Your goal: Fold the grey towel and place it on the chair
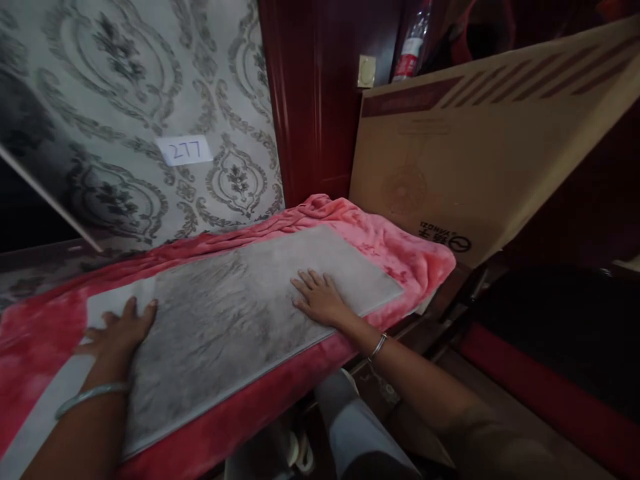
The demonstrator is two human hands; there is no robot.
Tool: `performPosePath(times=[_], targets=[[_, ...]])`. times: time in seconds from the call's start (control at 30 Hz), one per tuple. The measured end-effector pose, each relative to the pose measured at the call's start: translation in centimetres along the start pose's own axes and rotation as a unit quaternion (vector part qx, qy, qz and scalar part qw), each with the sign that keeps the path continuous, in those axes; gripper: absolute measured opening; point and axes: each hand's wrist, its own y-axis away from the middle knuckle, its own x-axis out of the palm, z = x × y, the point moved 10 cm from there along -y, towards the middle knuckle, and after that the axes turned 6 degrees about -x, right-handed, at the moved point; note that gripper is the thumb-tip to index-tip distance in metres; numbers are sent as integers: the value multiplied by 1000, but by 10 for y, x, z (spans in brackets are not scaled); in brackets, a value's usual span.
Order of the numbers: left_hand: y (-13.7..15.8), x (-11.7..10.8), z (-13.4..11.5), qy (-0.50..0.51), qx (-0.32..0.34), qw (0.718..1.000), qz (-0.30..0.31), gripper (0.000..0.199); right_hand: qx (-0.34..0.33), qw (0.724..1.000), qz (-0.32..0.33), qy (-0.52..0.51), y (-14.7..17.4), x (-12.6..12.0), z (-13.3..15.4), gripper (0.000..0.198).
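Note:
A long grey sheet with a mottled, marble-like surface lies flat on a pink-red plush blanket. My right hand rests palm down with its fingers spread on the paler right part of the sheet. At the sheet's left end, my left hand lies with spread fingers over a white strip beside the grey surface. Neither hand grips anything. A pale bangle circles my left wrist, and a silver bracelet my right.
Behind the blanket is a patterned wall with a paper marked 277. A big cardboard box leans at the right, near a dark red panel. A bottle with a red label stands behind it. My leg shows below.

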Motion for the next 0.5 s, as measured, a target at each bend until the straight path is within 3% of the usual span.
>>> performPosePath(times=[0.13, 0.3, 0.4, 0.5], targets=[[1, 2, 0, -1, 7, 1000, 9, 90, 44, 999, 9, 6, 18, -4, -37, 69], [1, 4, -1, -19, 21, 1000, 7, 91, 161, 986, 23, 36, 55, -17, -110, 71], [-5, 5, 2, -42, 19, 999, 10, 90, 188, 981, 14, 51, 80, -20, -145, 69], [-10, 1, 2, -92, 61, 994, 14, 92, 192, 980, -4, 50, 98, -17, -170, 69]])
